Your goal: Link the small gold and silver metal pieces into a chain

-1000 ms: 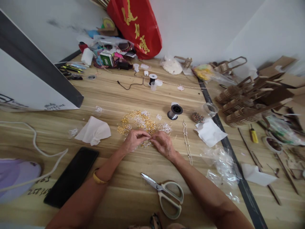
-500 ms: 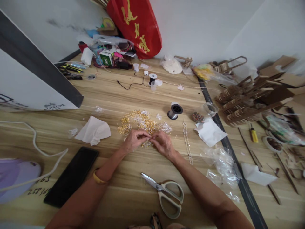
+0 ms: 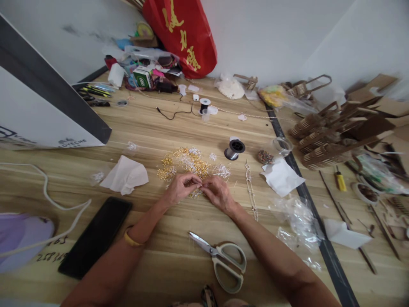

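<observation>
My left hand (image 3: 180, 187) and my right hand (image 3: 217, 192) meet fingertip to fingertip at the near edge of a pile of small gold and silver beads and rings (image 3: 187, 162). Both are closed in a pinch; whatever sits between the fingertips is too small to make out. Right of the pile lie thin silver pins (image 3: 222, 171). A bead chain (image 3: 251, 192) is stretched out to the right of my right hand. Behind it stands a spool of wire (image 3: 234, 149). Scissors (image 3: 220, 260) lie between my forearms, blades pointing up and left.
On the left are a black phone (image 3: 96, 236), a crumpled paper (image 3: 126, 175) and a white cable (image 3: 46, 187). To the right lie another paper (image 3: 283, 177), clear plastic bags (image 3: 300, 221), a jar (image 3: 283, 147) and small wooden baskets (image 3: 322, 145). A red bag (image 3: 188, 38) stands at the back.
</observation>
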Action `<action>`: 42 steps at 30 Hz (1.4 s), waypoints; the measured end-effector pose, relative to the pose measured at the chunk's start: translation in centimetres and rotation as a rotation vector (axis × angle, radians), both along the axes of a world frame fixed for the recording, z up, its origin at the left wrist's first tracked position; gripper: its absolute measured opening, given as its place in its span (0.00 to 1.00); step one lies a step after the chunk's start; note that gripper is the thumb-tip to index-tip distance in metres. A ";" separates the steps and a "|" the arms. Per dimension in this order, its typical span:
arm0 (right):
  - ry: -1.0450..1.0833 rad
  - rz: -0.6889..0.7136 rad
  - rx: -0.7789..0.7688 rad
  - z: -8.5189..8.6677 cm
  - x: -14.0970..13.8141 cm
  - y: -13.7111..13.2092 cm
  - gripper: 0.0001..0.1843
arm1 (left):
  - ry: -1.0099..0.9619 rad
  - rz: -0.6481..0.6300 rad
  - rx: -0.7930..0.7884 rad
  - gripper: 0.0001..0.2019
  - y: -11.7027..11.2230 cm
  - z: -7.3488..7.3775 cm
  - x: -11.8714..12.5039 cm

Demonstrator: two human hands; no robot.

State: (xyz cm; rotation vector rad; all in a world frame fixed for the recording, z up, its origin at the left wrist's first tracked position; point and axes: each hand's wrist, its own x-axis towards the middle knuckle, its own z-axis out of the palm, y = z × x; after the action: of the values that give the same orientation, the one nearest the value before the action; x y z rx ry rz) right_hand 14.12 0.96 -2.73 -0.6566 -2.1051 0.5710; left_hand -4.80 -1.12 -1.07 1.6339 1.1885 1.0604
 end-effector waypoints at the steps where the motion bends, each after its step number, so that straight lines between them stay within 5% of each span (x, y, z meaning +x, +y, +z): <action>1: -0.009 0.005 0.003 0.0 0.0 0.0 0.03 | -0.009 0.000 -0.006 0.03 0.0 0.0 0.0; 10: -0.091 0.037 -0.005 0.3 0.0 0.0 0.05 | -0.023 0.000 0.006 0.02 0.0 0.3 0.2; 21: -0.026 -0.095 0.051 0.8 0.0 -0.3 0.09 | -0.082 0.074 -0.014 0.05 0.0 0.3 0.2; 42: -0.129 -0.039 0.021 0.6 0.1 0.0 0.06 | -0.025 0.051 0.025 0.03 0.0 0.0 0.2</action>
State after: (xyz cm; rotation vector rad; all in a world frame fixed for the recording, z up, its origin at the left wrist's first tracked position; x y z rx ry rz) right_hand 14.21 0.97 -2.10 -0.7382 -2.2097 0.4959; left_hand -4.64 -1.15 -1.06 1.6119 1.2102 1.1287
